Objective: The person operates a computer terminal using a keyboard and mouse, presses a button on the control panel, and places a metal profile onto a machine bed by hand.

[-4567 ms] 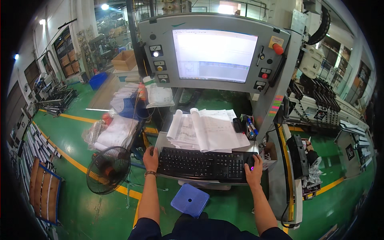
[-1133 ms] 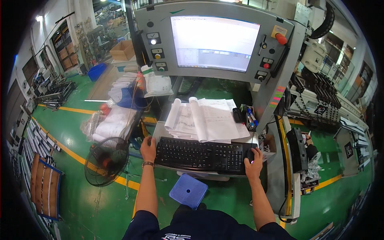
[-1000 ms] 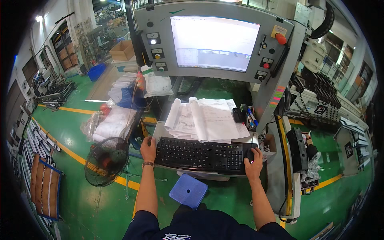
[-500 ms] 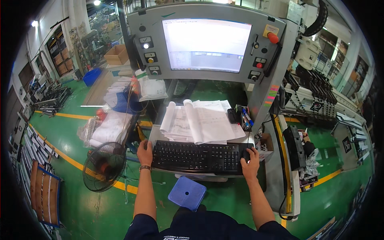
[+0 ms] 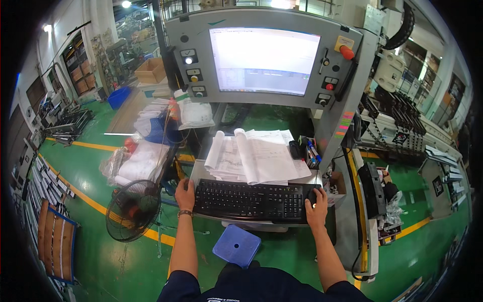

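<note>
A black keyboard (image 5: 250, 200) lies across the front edge of a small grey worktop (image 5: 201, 168) below a large control panel (image 5: 261, 58) with a bright screen (image 5: 264, 60). The left hand (image 5: 184, 194) rests at the keyboard's left end, fingers curled loosely over its edge — the grip is relaxed, not clamped on anything. The right hand (image 5: 317, 204) sits at the keyboard's right end, laid flat over a black mouse (image 5: 313, 192) just beside the keys; its fingers are together on top of it, though whether they squeeze it I cannot tell.

Just behind the keyboard lies a thick stack of white drawings (image 5: 254, 161), the top sheets curled up in a roll at the middle. To the right of the stack stands a small holder of pens (image 5: 309, 151).

On the panel, a red knob on a yellow square plate (image 5: 345, 49) sits at the upper right, and a strip of small coloured stickers (image 5: 346, 121) — pink, yellow, green — runs down the panel's right side. Far left, a brown cardboard box (image 5: 151, 70) stands on a bench, with a blue bin (image 5: 118, 96) beyond it. White bundles in clear plastic bags (image 5: 136, 161) lie left of the worktop, near a black floor fan (image 5: 133, 211). A blue plastic stool (image 5: 236, 245) stands on the green floor (image 5: 100, 261) under the keyboard, between the forearms.
</note>
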Motion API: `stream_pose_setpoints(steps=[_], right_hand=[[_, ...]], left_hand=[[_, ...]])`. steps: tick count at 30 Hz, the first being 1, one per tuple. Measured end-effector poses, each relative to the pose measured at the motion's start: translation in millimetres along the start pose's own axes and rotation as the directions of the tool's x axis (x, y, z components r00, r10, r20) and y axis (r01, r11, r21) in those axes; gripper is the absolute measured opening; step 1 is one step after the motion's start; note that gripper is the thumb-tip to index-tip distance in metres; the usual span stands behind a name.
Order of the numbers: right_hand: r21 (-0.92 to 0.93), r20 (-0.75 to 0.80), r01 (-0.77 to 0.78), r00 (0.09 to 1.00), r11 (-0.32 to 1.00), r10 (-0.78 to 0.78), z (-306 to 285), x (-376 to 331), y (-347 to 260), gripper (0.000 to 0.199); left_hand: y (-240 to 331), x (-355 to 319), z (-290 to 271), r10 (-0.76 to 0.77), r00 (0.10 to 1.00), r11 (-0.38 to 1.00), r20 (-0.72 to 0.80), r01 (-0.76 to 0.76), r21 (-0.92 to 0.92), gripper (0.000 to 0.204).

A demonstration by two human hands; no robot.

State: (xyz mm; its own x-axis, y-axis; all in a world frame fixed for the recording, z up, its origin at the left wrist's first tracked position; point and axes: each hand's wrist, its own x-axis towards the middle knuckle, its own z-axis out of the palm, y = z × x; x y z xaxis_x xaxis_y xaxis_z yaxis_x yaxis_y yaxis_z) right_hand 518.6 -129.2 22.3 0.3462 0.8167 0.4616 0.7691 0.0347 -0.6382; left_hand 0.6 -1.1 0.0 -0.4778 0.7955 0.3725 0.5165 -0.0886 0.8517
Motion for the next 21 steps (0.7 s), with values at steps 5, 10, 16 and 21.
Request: stream_pose_setpoints(steps=[5, 10, 16, 21], right_hand=[[0.007, 0.006, 0.010, 1.000, 1.000, -0.010, -0.4, -0.4, -0.5, 0.054], [0.011, 0.003, 0.016, 1.000, 1.000, -0.016, -0.2, -0.6, 0.7, 0.054], [0.012, 0.011, 0.011, 1.000, 1.000, -0.011, -0.7, 0.6, -3.9, 0.054], [0.032, 0.023, -0.007, 1.000, 0.999, 0.006, -1.7, 0.0, -4.4, 0.054]], left_hand=[[4.4, -1.9, -0.4, -0.001, 1.000, 1.000, 0.000, 0.001, 0.007, 0.032], [2.2, -1.2, -1.7, -0.008, 0.999, 0.999, 0.049, 0.006, 0.045, 0.037], [-4.3, 0.6, -1.5, 0.019, 0.999, 0.998, 0.027, -0.021, 0.065, 0.037], [-3.7, -0.2, -1.0, 0.019, 1.000, 0.998, 0.024, -0.020, 0.054, 0.037]])
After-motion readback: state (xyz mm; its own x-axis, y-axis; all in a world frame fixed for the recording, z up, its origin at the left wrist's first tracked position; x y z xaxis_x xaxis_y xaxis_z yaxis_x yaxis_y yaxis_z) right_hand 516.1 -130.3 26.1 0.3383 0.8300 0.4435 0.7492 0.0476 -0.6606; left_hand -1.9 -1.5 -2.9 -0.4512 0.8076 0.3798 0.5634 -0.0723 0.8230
